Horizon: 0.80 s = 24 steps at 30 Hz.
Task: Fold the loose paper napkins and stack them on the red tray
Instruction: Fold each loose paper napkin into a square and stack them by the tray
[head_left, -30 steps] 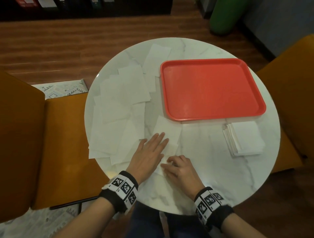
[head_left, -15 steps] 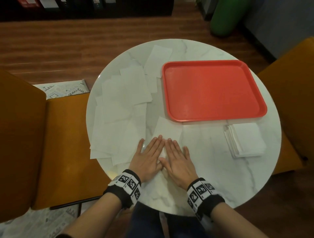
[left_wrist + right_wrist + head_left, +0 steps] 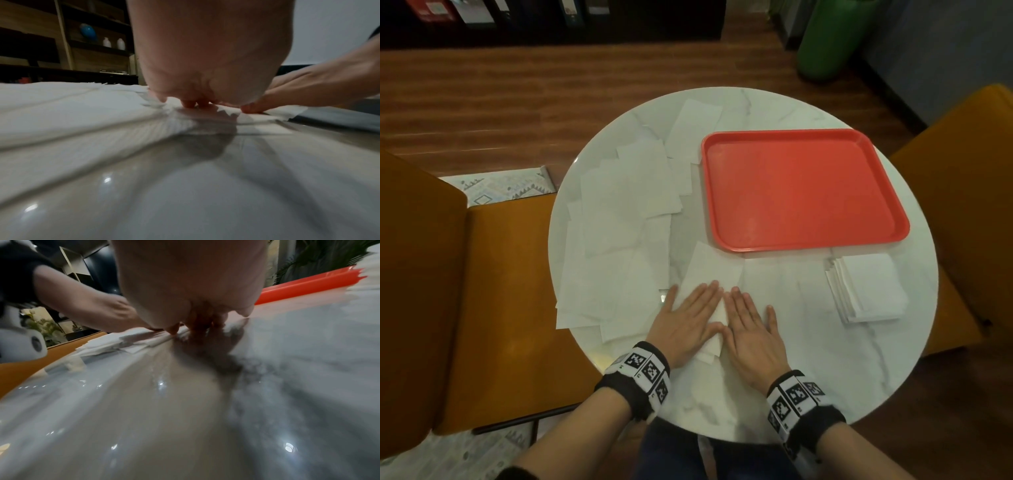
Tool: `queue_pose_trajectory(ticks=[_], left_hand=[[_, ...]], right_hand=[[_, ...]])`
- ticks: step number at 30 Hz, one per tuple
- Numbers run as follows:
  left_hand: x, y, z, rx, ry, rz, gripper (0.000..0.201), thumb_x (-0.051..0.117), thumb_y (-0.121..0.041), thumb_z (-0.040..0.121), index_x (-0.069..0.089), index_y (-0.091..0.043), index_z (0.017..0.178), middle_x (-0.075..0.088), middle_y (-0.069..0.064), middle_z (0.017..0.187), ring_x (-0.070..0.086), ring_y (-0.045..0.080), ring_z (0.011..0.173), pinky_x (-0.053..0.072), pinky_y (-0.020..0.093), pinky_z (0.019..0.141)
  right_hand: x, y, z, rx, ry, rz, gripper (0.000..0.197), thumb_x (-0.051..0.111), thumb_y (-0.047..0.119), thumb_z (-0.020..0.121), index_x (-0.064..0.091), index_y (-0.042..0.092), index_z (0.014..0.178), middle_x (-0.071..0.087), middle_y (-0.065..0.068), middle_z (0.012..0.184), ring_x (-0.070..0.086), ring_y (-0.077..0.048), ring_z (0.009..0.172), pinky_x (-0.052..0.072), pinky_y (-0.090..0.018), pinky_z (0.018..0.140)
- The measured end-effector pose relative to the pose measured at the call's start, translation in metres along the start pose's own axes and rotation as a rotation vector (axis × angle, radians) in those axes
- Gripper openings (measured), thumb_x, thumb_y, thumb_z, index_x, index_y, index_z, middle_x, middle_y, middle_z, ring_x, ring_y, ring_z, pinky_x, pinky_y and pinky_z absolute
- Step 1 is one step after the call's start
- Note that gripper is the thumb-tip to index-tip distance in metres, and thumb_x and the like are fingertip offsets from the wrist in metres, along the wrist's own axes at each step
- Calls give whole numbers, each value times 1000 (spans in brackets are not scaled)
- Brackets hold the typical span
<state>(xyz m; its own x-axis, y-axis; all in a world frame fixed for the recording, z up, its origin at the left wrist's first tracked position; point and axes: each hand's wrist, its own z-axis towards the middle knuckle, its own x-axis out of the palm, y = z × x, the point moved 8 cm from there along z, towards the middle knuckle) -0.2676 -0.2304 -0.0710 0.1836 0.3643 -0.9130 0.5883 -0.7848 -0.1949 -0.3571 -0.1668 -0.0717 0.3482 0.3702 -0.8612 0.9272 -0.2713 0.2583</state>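
A white paper napkin (image 3: 710, 270) lies near the front of the round marble table (image 3: 825, 370), just below the red tray (image 3: 801, 188). My left hand (image 3: 688, 318) and right hand (image 3: 751, 325) lie side by side on it, palms down, fingers straight, pressing it flat. The tray holds nothing. Several loose unfolded napkins (image 3: 619, 219) overlap across the table's left half. A stack of folded napkins (image 3: 866, 291) sits on the table right of my hands, below the tray's near right corner. In the left wrist view the left hand (image 3: 197, 100) presses the napkin (image 3: 283, 112).
Orange chairs stand at the left (image 3: 493, 291) and at the right (image 3: 969, 192) of the table. A green cylinder (image 3: 828, 37) stands on the wooden floor beyond it. Dark shelving runs along the far wall.
My right hand went from curled fingers at the napkin's near edge to lying flat beside the left hand. Both hands have slid slightly apart over the napkin.
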Motion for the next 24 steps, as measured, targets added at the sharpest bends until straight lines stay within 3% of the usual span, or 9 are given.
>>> queue_pose_trajectory(ticks=[2, 4, 7, 9, 13, 16, 19, 22, 24], left_hand=[[1, 17, 0, -104, -27, 21, 75, -12, -51, 98, 25, -14, 152, 26, 2, 159, 34, 16, 143, 29, 60, 109], [-5, 27, 1, -134, -100, 79, 63, 16, -45, 99, 51, -11, 140, 51, 5, 145, 55, 19, 128, 43, 58, 99], [-24, 28, 9, -130, -209, 120, 52, 46, -37, 86, 64, -10, 126, 66, 8, 125, 67, 23, 107, 49, 49, 89], [-40, 24, 14, -152, -250, 112, 46, 63, -35, 74, 67, -14, 114, 66, 5, 100, 65, 24, 85, 42, 42, 81], [-52, 32, 25, -275, -109, 29, 41, 59, -40, 81, 54, -21, 117, 54, 0, 112, 48, 24, 107, 29, 40, 90], [-54, 33, 31, -300, -4, -6, 34, 59, -39, 83, 59, -23, 112, 49, 1, 116, 43, 25, 112, 29, 39, 93], [-61, 28, 26, -300, -28, -346, 12, 61, -28, 84, 57, -21, 92, 59, 0, 101, 56, 20, 96, 38, 33, 86], [-87, 7, 19, -238, -129, -772, 7, 64, -18, 80, 58, -16, 82, 65, 2, 88, 56, 13, 71, 41, 23, 64], [-105, -8, 16, -193, -191, -912, 12, 65, -25, 74, 60, -17, 81, 65, -3, 81, 55, 11, 66, 40, 22, 61]], right_hand=[[1, -1, 1, -2, -5, -13, 65, -14, 50, 85, -22, 25, 144, -27, 11, 151, -23, -6, 141, -15, -42, 114], [1, -1, 2, -3, -5, -17, 67, -14, 49, 82, -23, 25, 145, -28, 10, 151, -24, -6, 139, -15, -42, 113], [3, -2, 2, -4, 3, -7, 65, -10, 48, 85, -23, 25, 144, -28, 11, 150, -26, -5, 138, -16, -43, 112], [2, -2, 3, -11, 10, -12, 71, -13, 50, 82, -19, 22, 147, -27, 10, 151, -22, -6, 140, -16, -43, 110], [-6, 0, 6, -25, 28, -25, 77, -11, 50, 81, -9, 18, 151, -12, 5, 159, -9, -11, 147, -11, -49, 113], [-23, -1, 6, -30, 18, 55, 59, 24, 34, 100, 3, 17, 152, 3, 2, 161, 2, -11, 148, -5, -55, 114], [-43, -8, 5, -30, -74, 330, 64, 47, 29, 96, 15, 20, 151, 33, -3, 152, 31, -15, 140, 3, -51, 118], [-61, -37, -2, 70, -111, 799, 61, 64, 35, 85, 38, 24, 139, 62, -5, 121, 56, -18, 113, 39, -39, 107], [-68, -56, -9, 124, -110, 1035, 44, 70, 40, 77, 60, 16, 113, 69, -11, 100, 66, -20, 95, 52, -42, 91]])
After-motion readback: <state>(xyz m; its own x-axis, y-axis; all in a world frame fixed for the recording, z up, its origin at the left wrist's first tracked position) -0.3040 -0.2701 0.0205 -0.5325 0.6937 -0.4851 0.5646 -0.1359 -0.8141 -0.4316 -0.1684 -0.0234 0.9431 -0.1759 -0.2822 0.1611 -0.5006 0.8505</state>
